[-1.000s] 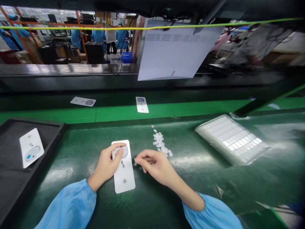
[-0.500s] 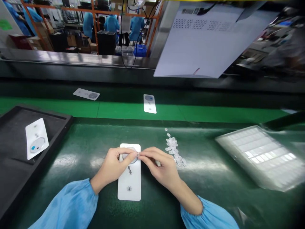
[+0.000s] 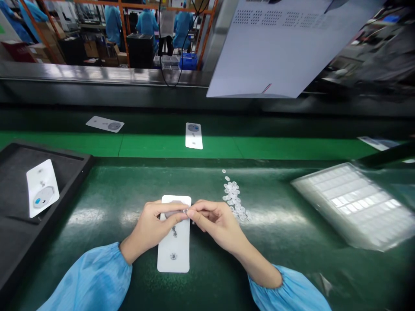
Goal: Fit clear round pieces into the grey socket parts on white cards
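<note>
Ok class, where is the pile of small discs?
In the head view, the disc pile lies right of centre, just beyond the person's right hand.

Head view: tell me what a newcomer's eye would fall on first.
Likely the left hand and right hand, fingertips meeting near the upper right edge of a white card on the green worktop. Just beyond the right hand lies a cluster of small pale discs. The large white panel at top, right of centre, also stands out.

Nothing can be read; dark characters [image 3: 174, 232] on the white card [image 3: 173, 244] stay illegible.
</note>
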`<state>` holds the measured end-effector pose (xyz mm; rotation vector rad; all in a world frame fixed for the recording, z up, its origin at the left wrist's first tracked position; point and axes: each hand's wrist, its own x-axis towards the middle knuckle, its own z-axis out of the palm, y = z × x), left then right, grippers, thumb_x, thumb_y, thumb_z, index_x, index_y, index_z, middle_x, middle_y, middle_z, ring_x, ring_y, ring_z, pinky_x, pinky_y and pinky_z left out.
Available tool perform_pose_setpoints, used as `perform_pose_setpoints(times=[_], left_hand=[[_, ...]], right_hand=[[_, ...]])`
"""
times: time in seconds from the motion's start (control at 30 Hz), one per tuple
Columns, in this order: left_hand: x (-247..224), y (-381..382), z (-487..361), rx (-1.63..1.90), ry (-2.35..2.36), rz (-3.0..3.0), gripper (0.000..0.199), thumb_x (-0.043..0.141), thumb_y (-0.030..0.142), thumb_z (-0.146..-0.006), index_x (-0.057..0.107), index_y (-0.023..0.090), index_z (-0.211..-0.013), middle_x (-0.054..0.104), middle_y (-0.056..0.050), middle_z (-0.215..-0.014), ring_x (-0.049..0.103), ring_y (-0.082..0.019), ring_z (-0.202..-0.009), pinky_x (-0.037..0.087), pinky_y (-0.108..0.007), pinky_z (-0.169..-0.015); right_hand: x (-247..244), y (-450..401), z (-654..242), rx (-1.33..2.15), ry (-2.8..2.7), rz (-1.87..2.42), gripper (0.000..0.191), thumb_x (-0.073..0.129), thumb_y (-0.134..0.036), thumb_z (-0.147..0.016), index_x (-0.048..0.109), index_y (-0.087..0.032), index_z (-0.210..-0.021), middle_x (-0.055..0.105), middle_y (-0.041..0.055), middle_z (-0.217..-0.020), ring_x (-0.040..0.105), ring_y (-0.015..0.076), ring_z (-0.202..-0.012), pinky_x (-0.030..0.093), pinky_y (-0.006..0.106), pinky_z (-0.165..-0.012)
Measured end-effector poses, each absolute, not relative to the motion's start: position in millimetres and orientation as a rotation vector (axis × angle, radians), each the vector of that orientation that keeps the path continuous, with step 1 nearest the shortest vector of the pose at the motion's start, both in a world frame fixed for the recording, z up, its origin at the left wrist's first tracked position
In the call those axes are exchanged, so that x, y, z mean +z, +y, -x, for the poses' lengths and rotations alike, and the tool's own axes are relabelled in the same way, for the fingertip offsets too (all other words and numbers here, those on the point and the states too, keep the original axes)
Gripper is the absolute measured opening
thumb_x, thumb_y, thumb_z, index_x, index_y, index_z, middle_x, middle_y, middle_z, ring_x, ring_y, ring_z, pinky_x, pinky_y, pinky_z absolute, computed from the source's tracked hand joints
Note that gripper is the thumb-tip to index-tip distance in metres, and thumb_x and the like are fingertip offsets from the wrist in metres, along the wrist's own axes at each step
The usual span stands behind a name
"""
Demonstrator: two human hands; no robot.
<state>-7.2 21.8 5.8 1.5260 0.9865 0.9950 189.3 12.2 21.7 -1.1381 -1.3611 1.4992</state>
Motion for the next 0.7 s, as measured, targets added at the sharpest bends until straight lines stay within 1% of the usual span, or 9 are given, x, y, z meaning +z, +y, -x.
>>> perform_pose_setpoints(times=[0.07,0.2,0.3,0.4,0.53,0.6,0.7], left_hand=[[5.8,21.6,7.0,1.003,0.963,-1.555,0.014,0.075,0.034,-0.090,0.081,0.028,-0.100,0.076,-0.004,-0.106,0.071,-0.026,-0.100,0.057,-0.035,-0.093],[3.3,20.9,7.4,0.976,0.964,-1.586,0.014,0.074,0.030,-0.091,0.080,0.031,-0.104,0.076,-0.001,-0.108,0.071,-0.023,-0.101,0.055,-0.032,-0.094],[1.6,20.5,7.4,0.957,0.971,-1.624,0.017,0.074,0.028,-0.091,0.079,0.033,-0.106,0.076,0.000,-0.108,0.071,-0.022,-0.101,0.054,-0.032,-0.094],[2.0,19.9,7.0,0.960,1.016,-1.625,0.019,0.077,0.031,-0.088,0.079,0.031,-0.108,0.075,-0.002,-0.110,0.070,-0.024,-0.103,0.055,-0.034,-0.095],[3.4,18.4,6.1,0.953,1.060,-1.613,0.034,0.079,0.030,-0.084,0.075,0.027,-0.118,0.073,-0.005,-0.117,0.069,-0.026,-0.106,0.056,-0.035,-0.095],[3.1,17.5,5.5,0.962,1.062,-1.602,0.037,0.078,0.030,-0.084,0.074,0.026,-0.120,0.073,-0.005,-0.117,0.070,-0.026,-0.105,0.057,-0.035,-0.094],[1.7,16.5,4.9,0.975,1.082,-1.581,0.039,0.078,0.031,-0.084,0.073,0.027,-0.123,0.073,-0.004,-0.115,0.071,-0.024,-0.099,0.057,-0.034,-0.094]], right_hand=[[22.6,12.9,-190.4,1.510,-1.400,1.147,0.043,0.078,-0.056,-0.081,0.075,-0.014,-0.079,0.061,0.0031,-0.068,0.044,0.0077,-0.053,0.036,0.020,-0.047],[21.4,13.3,-194.3,1.568,-1.399,1.216,0.045,0.077,-0.057,-0.082,0.075,-0.012,-0.085,0.057,0.0012,-0.061,0.041,0.0078,-0.051,0.030,0.020,-0.045],[19.7,12.5,-195.4,1.575,-1.415,1.232,0.044,0.079,-0.055,-0.081,0.073,-0.012,-0.085,0.058,0.0018,-0.063,0.042,0.0081,-0.053,0.029,0.020,-0.046],[19.5,10.4,-193.8,1.394,-1.478,1.248,0.039,0.075,-0.053,-0.084,0.074,-0.013,-0.082,0.055,0.0015,-0.064,0.041,0.0090,-0.054,0.029,0.021,-0.046],[20.3,6.0,-189.6,1.021,-1.622,1.255,0.033,0.066,-0.043,-0.093,0.075,-0.016,-0.077,0.040,-0.0030,-0.055,0.034,0.0087,-0.049,0.027,0.023,-0.046],[19.7,3.7,-187.7,0.964,-1.665,1.262,0.031,0.064,-0.039,-0.094,0.076,-0.016,-0.076,0.038,-0.0038,-0.053,0.034,0.0090,-0.049,0.028,0.024,-0.048],[17.4,0.8,-185.9,0.980,-1.672,1.277,0.031,0.063,-0.039,-0.095,0.076,-0.016,-0.077,0.037,-0.0040,-0.052,0.034,0.0092,-0.049,0.028,0.025,-0.049]])
